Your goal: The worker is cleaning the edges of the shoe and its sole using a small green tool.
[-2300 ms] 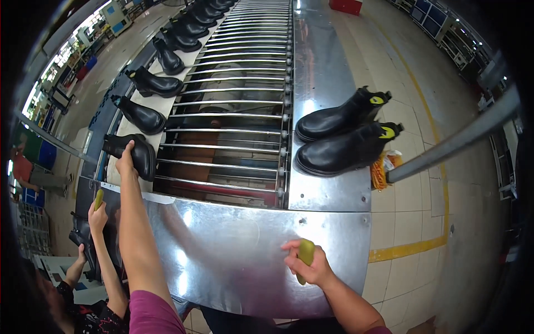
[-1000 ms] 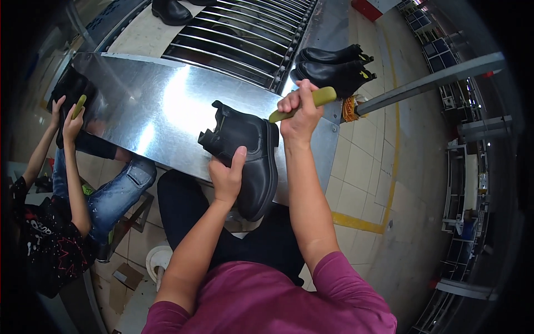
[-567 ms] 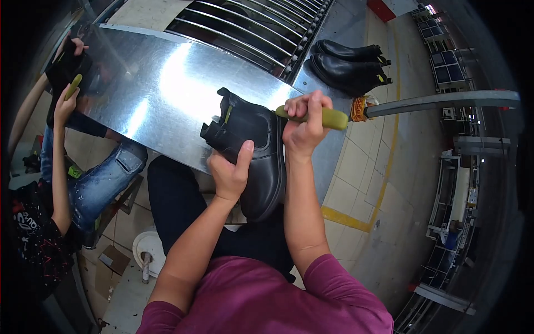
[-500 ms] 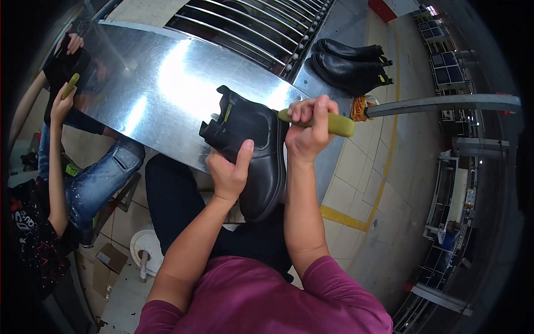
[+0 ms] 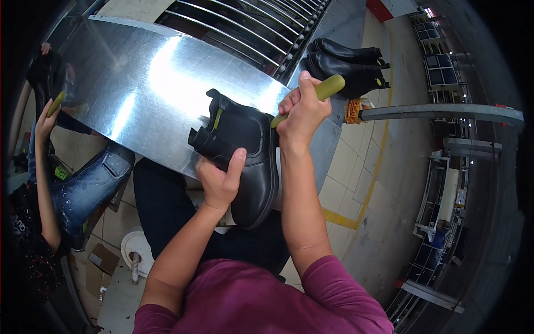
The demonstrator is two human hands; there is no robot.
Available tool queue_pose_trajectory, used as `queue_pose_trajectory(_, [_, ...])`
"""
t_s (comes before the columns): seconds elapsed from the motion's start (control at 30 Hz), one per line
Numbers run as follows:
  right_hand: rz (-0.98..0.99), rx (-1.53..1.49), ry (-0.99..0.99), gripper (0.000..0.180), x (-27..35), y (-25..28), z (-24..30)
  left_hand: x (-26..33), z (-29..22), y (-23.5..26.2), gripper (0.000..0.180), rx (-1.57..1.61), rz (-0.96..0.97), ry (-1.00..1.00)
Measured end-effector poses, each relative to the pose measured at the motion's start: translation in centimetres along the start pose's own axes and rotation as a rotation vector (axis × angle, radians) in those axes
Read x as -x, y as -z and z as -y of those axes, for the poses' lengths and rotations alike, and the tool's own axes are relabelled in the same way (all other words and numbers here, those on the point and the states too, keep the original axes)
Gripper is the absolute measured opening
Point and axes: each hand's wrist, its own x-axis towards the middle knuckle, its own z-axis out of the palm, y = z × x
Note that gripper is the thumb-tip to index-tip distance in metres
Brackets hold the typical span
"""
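Observation:
A black ankle boot [image 5: 253,186] with elastic side panels lies across my lap at the edge of the metal table, toe toward me. Wrapped around its side below the shaft, my left hand [image 5: 221,181] grips it, thumb on top. My right hand [image 5: 303,111] is closed around a tool with a thick yellow-green handle [image 5: 330,87]. The tool's lower end meets the boot's right edge beside the elastic panel; its working tip is hidden there. A yellow-green lining shows at the boot's opening.
Several black boots [image 5: 345,67] stand on the right of the shiny metal table [image 5: 111,67], near a roller conveyor [image 5: 245,28]. A metal bar [image 5: 439,113] juts out rightward. At left, a co-worker's hand [image 5: 44,119] holds a similar tool beside another boot [image 5: 43,78].
My right hand has turned, so the tool's handle now points up and right rather than lying nearly level. The boot stays in my left hand; the whole view has shifted slightly.

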Motion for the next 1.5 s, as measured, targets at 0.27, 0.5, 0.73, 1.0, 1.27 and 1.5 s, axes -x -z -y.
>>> queue_pose_trajectory(0.27, [0.057, -0.051, -0.01, 0.022, -2.1, -0.8, -1.8, 0.0, -0.5, 0.0, 0.024, 0.006, 0.058, -0.026])
queue_pose_trajectory(0.5, [0.128, -0.105, -0.074, 0.024, -1.7, -0.3, -2.0, -0.1, -0.1, 0.1, 0.024, -0.01, 0.026, -0.028])
queue_pose_trajectory(0.73, [0.083, -0.171, 0.029, 0.027, -0.6, 1.2, -1.1, 0.0, -0.2, -0.2, 0.025, -0.068, 0.039, -0.018])
queue_pose_trajectory(1.0, [0.079, -0.267, 0.057, 0.02, 0.8, 2.5, -0.5, -0.1, -0.4, -0.1, 0.024, -0.069, 0.07, -0.088])
queue_pose_trajectory(1.27, [0.045, -0.18, 0.018, 0.026, 0.5, 1.6, -0.2, -0.1, -0.5, -0.1, 0.025, -0.034, 0.084, 0.015])
queue_pose_trajectory(1.5, [0.077, -0.148, -0.069, 0.027, -0.9, 0.2, -0.1, 0.0, -1.4, -0.1, 0.023, -0.028, 0.113, 0.109])
